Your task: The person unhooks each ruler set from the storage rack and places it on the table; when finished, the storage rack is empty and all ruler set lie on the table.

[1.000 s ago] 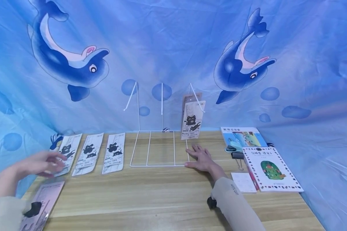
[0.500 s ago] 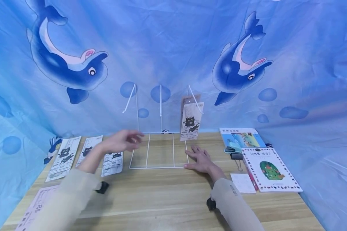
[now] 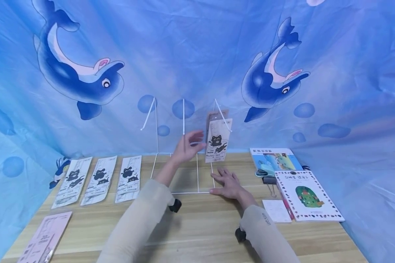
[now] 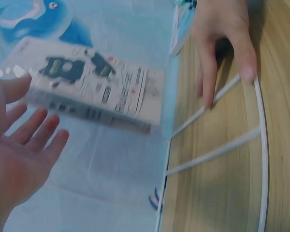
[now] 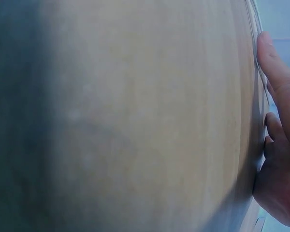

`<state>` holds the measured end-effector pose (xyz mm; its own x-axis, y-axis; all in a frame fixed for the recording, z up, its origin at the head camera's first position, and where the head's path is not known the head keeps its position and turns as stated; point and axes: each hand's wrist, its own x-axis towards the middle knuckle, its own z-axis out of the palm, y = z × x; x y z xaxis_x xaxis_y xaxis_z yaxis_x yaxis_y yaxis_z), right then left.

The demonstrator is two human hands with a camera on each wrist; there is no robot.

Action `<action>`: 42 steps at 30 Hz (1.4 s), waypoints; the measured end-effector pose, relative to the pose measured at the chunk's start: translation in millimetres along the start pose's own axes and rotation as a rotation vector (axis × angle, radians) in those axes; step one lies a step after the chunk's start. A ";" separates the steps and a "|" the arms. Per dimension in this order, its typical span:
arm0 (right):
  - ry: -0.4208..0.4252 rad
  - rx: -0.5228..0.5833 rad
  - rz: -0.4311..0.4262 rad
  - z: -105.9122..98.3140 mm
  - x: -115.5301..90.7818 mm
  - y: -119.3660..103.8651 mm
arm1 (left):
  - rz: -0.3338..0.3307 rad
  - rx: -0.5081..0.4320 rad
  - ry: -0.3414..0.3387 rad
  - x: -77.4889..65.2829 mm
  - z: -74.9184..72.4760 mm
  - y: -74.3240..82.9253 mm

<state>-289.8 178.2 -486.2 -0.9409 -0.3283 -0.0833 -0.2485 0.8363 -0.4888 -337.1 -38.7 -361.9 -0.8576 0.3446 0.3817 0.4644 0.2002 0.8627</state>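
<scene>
Ruler-set packets (image 3: 218, 140) with black cats on the front hang from the right hook of a white wire rack (image 3: 198, 171). My left hand (image 3: 188, 147) is raised just left of them. In the left wrist view its thumb and fingers are spread at the edge of the hanging packets (image 4: 87, 82), holding nothing. My right hand (image 3: 229, 183) rests on the rack's front right corner, thumb on the front wire and fingers over the side wire. The right wrist view has that hand (image 5: 282, 106) at its edge, beside the tabletop.
Several more ruler-set packets (image 3: 127, 179) lie in a row on the left of the wooden table (image 3: 197, 233). A pink packet (image 3: 46, 235) lies at the front left. Books (image 3: 307, 195), a binder clip (image 3: 269, 180) and a white notepad (image 3: 276, 210) are on the right.
My left hand has swung from the packets at the far left, across the rack, to the hanging packets. My right hand has stayed on the rack's corner.
</scene>
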 end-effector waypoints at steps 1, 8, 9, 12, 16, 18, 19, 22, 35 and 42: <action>-0.006 0.000 0.004 0.5 0.2 0.2 | -0.003 -0.006 0.022 3.3 5.6 0.5; 0.012 -0.027 -0.017 3.0 1.6 2.3 | -0.006 0.015 0.177 28.8 28.8 9.0; 0.015 -0.021 -0.020 2.9 1.9 2.2 | 0.001 0.016 0.195 31.1 30.2 11.6; 0.004 -0.013 -0.010 2.3 3.1 1.4 | 0.020 0.018 0.237 35.0 32.4 19.7; -0.012 -0.010 0.015 1.4 4.4 -0.1 | 0.061 0.031 0.278 35.3 33.1 26.4; -0.010 -0.013 0.021 1.3 4.7 -0.4 | 0.084 0.043 0.287 34.5 32.7 28.2; -0.005 -0.011 0.018 1.6 4.7 -0.4 | 0.094 0.046 0.286 33.9 32.4 28.7; 0.000 -0.004 0.026 2.3 4.3 0.3 | 0.119 0.052 0.286 31.1 31.4 30.1; 0.095 0.119 0.077 5.2 1.2 0.3 | 0.152 -0.053 0.225 5.1 30.9 48.5; 0.081 0.086 0.027 3.0 0.9 0.0 | 0.143 -0.104 0.208 0.5 26.6 49.3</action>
<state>-290.0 176.6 -488.9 -0.9634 -0.2665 -0.0283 -0.2055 0.8025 -0.5601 -308.7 -4.2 -328.0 -0.8168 0.1646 0.5529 0.5682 0.0639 0.8204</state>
